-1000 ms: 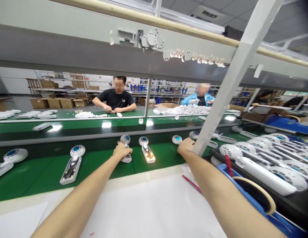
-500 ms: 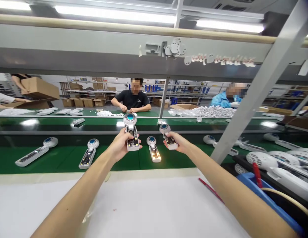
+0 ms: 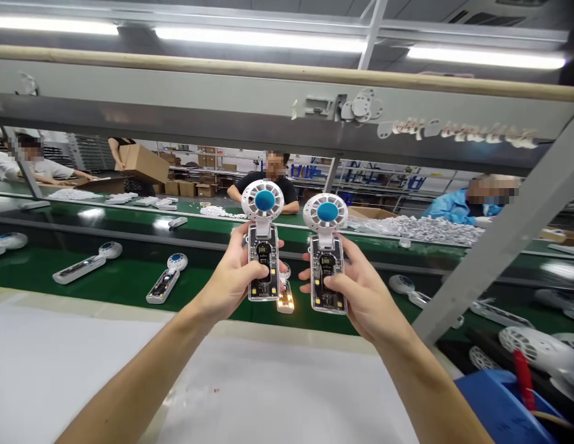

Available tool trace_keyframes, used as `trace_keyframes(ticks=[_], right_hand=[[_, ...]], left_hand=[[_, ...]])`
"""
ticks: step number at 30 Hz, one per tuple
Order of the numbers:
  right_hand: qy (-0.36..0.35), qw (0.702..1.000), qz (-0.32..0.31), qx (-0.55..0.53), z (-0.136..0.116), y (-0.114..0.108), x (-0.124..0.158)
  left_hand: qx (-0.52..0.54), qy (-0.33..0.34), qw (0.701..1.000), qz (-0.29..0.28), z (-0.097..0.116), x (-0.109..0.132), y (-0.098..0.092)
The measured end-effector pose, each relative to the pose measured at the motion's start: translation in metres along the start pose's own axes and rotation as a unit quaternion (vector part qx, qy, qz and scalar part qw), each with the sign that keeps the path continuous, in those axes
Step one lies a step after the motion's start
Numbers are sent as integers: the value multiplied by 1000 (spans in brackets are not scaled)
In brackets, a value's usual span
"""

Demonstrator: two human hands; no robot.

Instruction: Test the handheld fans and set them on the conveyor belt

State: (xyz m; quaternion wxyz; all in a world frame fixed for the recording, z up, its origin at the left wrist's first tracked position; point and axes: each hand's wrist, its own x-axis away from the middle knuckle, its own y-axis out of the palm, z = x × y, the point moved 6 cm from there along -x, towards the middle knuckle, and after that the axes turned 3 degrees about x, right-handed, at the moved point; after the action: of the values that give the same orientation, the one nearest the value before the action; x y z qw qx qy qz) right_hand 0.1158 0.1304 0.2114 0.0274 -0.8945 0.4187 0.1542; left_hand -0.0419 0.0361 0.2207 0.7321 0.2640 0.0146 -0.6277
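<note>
Two white handheld fans with blue hubs and bare circuit boards in their handles are held up side by side in front of me. My left hand [image 3: 238, 268] grips the left handheld fan [image 3: 263, 203], its thumb pressing on the board. Around the handle of the right handheld fan [image 3: 326, 216] my right hand [image 3: 360, 287] is closed, thumb on the board as well. Both fans stand upright, heads at the top and apart from each other. Behind and between them, partly hidden, a third handheld fan [image 3: 285, 300] with glowing yellow lights lies on the green belt [image 3: 222, 287].
More fans, such as this one [image 3: 169, 277], lie along the belt. A white work surface [image 3: 268, 394] is nearest me. At right stand a blue bin [image 3: 490, 401] and a slanted metal post [image 3: 494, 240]. Co-workers sit across the line beside a pile of white parts [image 3: 420, 229].
Both hands have lifted their fans nearer to me and closer together, fan faces turned towards me. My view has turned a little to the left.
</note>
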Motion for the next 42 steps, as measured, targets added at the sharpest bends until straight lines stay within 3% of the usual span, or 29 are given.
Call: trace_keyframes(ticks=[8,22,42], right_hand=[[-39,999,-34,0,-11,15,13],[-62,997,-45,-28,-12,20,14],[-53,998,-40,-19,-13,22,14]], left_hand=[[-24,10,999,-48,6,12,12],[-7,26,998,-63,2,13,15],[19,-8,999,-50,4,14,18]])
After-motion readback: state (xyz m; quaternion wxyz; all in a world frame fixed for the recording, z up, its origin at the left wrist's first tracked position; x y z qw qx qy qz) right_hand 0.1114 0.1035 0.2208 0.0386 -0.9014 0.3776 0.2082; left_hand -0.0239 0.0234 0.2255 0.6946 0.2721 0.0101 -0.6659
